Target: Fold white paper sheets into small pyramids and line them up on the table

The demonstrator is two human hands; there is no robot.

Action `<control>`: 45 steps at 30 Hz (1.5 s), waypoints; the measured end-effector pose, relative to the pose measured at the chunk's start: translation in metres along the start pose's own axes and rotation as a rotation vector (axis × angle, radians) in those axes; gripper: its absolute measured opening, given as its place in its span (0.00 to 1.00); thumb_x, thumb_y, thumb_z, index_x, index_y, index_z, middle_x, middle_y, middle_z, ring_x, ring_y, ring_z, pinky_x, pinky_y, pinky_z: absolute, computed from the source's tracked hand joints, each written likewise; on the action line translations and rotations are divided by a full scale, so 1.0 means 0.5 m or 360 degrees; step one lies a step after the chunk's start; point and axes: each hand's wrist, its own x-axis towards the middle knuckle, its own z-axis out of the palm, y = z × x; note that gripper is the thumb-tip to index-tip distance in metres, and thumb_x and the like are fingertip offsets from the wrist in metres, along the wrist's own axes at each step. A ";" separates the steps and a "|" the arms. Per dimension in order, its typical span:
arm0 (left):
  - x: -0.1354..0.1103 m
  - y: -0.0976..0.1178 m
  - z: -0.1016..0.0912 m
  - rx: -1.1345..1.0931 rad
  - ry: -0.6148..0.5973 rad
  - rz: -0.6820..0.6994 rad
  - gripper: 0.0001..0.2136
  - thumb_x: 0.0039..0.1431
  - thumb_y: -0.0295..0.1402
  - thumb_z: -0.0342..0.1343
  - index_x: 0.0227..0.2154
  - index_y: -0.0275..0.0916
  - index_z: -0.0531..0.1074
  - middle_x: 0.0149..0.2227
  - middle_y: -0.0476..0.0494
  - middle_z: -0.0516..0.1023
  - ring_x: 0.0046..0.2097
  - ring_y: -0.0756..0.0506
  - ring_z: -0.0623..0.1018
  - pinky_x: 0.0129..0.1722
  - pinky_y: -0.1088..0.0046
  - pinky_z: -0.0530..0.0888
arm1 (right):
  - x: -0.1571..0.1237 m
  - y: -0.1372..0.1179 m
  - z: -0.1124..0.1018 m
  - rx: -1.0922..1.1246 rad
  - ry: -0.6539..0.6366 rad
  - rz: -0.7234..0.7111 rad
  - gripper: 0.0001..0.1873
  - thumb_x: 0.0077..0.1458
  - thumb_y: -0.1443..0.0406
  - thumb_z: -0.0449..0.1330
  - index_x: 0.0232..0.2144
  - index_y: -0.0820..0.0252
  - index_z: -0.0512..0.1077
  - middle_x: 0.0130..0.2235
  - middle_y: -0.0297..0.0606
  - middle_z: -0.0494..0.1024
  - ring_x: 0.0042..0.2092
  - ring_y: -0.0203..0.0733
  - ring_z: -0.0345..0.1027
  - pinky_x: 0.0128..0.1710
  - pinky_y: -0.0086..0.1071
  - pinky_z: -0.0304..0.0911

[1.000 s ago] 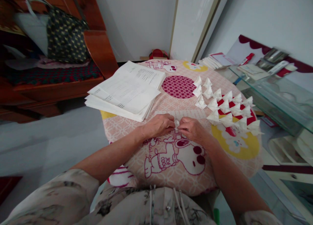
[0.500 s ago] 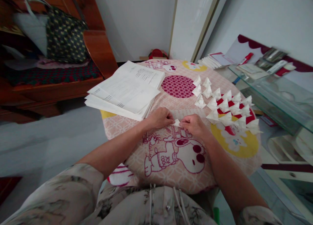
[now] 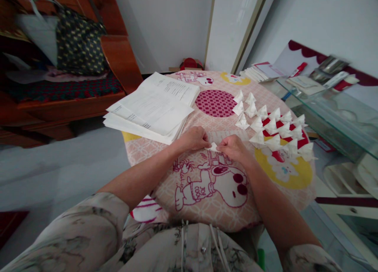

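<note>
Between my two hands, just above the cloth-covered table, is a small folded piece of white paper [image 3: 213,147]. My left hand [image 3: 195,138] pinches its left end with the fingers curled. The right end is held between thumb and fingers of my right hand [image 3: 233,147]. To the right stand several folded paper shapes [image 3: 271,126] with pointed tops, set out in rough rows. A stack of printed paper sheets [image 3: 153,106] lies to the left, just beyond my left hand.
The round table wears a pink patterned tablecloth [image 3: 189,165] with cartoon figures. On the right is a glass shelf [image 3: 333,114] with a red marker [image 3: 299,69] and other items near it. A wooden bench [image 3: 118,63] with a dark patterned bag [image 3: 78,43] stands at far left.
Both hands keep their hold on the folded paper and stay in nearly the same place. The view has shifted very slightly.
</note>
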 end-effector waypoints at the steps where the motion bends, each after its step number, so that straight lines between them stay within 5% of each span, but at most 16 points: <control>1: 0.000 0.001 0.000 0.0022 -0.0003 -0.0004 0.09 0.50 0.36 0.62 0.23 0.35 0.81 0.16 0.50 0.70 0.23 0.51 0.66 0.26 0.73 0.59 | 0.001 0.001 0.001 0.0002 0.0006 -0.0017 0.14 0.52 0.65 0.64 0.17 0.58 0.70 0.15 0.31 0.67 0.20 0.33 0.58 0.20 0.28 0.50; 10: -0.009 0.014 0.000 0.0266 -0.0006 0.0013 0.11 0.55 0.38 0.59 0.27 0.35 0.82 0.21 0.44 0.74 0.28 0.47 0.71 0.32 0.71 0.65 | 0.003 0.004 -0.002 0.0015 -0.0041 0.0024 0.15 0.53 0.65 0.64 0.17 0.57 0.70 0.16 0.34 0.70 0.20 0.36 0.62 0.21 0.30 0.54; 18: -0.007 0.010 0.004 0.0230 0.0039 0.0050 0.10 0.52 0.36 0.59 0.24 0.35 0.80 0.17 0.47 0.69 0.25 0.49 0.67 0.28 0.71 0.61 | 0.005 0.007 -0.003 0.0257 -0.0146 0.0142 0.13 0.54 0.68 0.64 0.20 0.58 0.67 0.15 0.30 0.71 0.15 0.31 0.60 0.17 0.26 0.53; 28: -0.009 0.015 0.003 0.0242 0.0035 -0.0001 0.11 0.50 0.36 0.58 0.26 0.35 0.81 0.19 0.46 0.72 0.25 0.49 0.68 0.28 0.72 0.62 | -0.014 0.005 -0.015 0.0251 -0.0106 0.0177 0.09 0.52 0.71 0.62 0.23 0.59 0.67 0.15 0.28 0.70 0.13 0.30 0.59 0.15 0.23 0.51; 36: -0.007 0.016 0.000 0.0242 0.0003 -0.0042 0.12 0.50 0.37 0.58 0.29 0.35 0.82 0.20 0.45 0.74 0.26 0.48 0.70 0.28 0.72 0.63 | 0.000 0.005 -0.002 0.0724 0.0135 0.0064 0.02 0.50 0.70 0.60 0.26 0.60 0.69 0.19 0.28 0.72 0.16 0.29 0.63 0.15 0.22 0.53; 45: -0.007 0.015 0.002 0.0234 0.0025 -0.0036 0.11 0.50 0.38 0.59 0.29 0.35 0.82 0.20 0.45 0.73 0.26 0.48 0.70 0.28 0.72 0.64 | 0.009 -0.018 0.020 0.0321 0.0034 -0.0010 0.05 0.46 0.71 0.65 0.23 0.60 0.71 0.15 0.28 0.68 0.17 0.32 0.63 0.17 0.24 0.53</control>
